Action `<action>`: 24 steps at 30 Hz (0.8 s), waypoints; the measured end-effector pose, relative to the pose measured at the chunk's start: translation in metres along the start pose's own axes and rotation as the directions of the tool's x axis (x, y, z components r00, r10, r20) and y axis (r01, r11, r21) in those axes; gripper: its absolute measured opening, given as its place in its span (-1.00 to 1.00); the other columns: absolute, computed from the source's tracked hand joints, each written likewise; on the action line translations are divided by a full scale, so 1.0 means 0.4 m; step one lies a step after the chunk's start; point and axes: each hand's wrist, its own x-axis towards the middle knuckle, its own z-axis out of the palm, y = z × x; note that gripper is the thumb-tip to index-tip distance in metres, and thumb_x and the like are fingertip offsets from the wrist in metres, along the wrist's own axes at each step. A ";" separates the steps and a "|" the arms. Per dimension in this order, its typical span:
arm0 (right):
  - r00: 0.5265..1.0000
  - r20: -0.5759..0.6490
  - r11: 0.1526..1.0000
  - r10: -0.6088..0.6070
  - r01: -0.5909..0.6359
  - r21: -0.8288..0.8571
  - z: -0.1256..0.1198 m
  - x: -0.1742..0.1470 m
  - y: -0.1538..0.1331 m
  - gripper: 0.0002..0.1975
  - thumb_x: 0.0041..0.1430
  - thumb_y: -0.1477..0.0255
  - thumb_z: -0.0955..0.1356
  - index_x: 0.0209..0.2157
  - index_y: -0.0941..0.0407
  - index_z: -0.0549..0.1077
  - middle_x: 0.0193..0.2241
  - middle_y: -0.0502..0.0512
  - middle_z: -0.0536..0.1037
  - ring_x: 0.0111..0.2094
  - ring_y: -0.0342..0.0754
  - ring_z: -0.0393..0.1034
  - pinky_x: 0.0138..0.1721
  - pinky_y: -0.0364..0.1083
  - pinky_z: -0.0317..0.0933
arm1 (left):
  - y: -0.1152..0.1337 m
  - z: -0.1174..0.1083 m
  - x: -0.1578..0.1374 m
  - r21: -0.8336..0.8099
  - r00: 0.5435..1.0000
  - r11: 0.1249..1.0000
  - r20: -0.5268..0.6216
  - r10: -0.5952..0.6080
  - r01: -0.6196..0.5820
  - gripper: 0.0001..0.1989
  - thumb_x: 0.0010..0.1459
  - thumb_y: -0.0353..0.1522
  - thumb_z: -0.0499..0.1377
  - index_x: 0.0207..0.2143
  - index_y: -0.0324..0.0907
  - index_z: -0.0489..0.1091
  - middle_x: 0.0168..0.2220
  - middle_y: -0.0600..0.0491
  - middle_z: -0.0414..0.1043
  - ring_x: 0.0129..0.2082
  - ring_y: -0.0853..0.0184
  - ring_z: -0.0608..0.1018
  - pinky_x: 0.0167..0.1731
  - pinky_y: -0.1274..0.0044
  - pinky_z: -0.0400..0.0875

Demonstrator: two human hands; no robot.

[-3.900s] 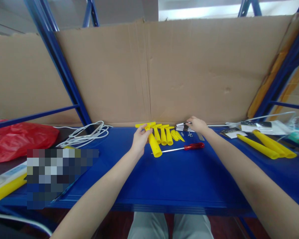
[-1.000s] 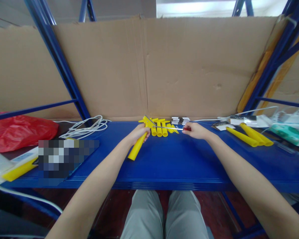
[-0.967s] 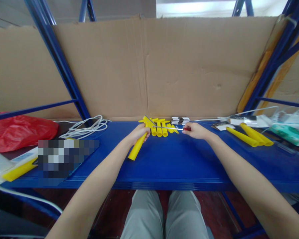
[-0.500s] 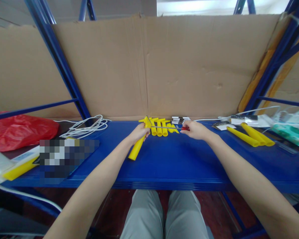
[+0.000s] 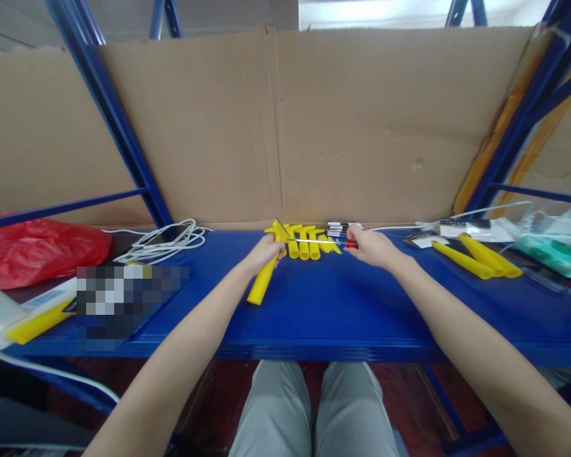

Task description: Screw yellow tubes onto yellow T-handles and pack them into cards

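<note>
My left hand is closed around a yellow tube-handled tool, tilted with its lower end toward me. At its yellow head lies a thin dark metal blade or strip. My right hand grips the red handle of a screwdriver. The long metal shaft points left and reaches the head of the yellow tool; its tip is too small to make out. Just behind the shaft lie several similar yellow tube-handled pieces and small yellow pieces.
Black-and-white packets lie at the back by the cardboard wall. Several yellow tubes rest on the right of the blue shelf. On the left are a coiled white cable and a red plastic bag.
My right hand and the screwdriver have shifted very slightly left. My left hand keeps its hold on the yellow tool, nearly in the same place.
</note>
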 end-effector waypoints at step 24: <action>0.993 0.110 0.996 0.034 -0.043 0.076 0.028 0.012 -0.009 -0.77 0.23 0.35 0.20 -0.23 0.21 0.35 -0.21 0.33 0.50 -0.19 0.10 0.40 -0.23 -0.05 0.18 | -0.004 -0.002 0.007 0.019 1.000 1.000 -0.018 -0.007 0.008 -0.88 -0.23 -0.55 -0.03 -0.63 -0.16 0.12 -0.77 0.18 0.17 -0.82 0.48 0.23 -0.77 0.62 0.13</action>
